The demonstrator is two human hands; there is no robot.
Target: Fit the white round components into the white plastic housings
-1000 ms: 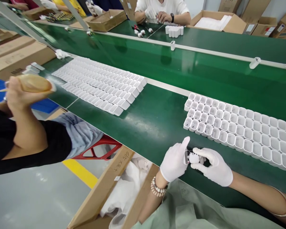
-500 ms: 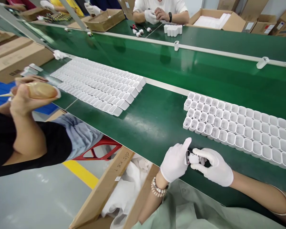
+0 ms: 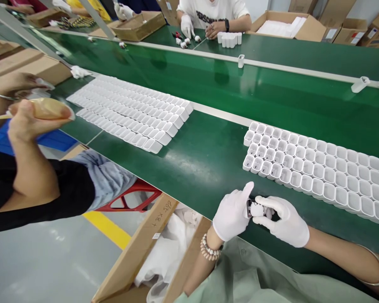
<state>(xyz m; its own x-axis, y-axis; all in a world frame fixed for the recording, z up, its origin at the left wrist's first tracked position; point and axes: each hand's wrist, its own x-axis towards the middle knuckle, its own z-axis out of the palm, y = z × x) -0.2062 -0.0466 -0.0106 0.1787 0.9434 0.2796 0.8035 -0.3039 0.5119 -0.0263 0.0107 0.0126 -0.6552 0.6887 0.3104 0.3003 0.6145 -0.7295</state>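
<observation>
Both of my hands wear white gloves and meet at the near edge of the green conveyor belt (image 3: 208, 160). My left hand (image 3: 232, 212) and my right hand (image 3: 286, 223) are closed together on a small white plastic part with a dark piece (image 3: 255, 208) held between them. My left forefinger sticks up. Just beyond my hands lies a block of several rows of open white plastic shells (image 3: 316, 168), standing mouth up on the belt.
A second, larger block of white shells (image 3: 132, 111) lies further left on the belt. A person in black at the left holds a tan object (image 3: 46, 109). Across the belt another person's gloved hand (image 3: 187, 26) works among small parts. Cardboard boxes (image 3: 287, 27) stand behind; a box with white bags (image 3: 164, 252) is below.
My hands have stayed in place on the part. The person across the belt has spread their hands apart onto the table. The person at the left has shifted the tan object slightly.
</observation>
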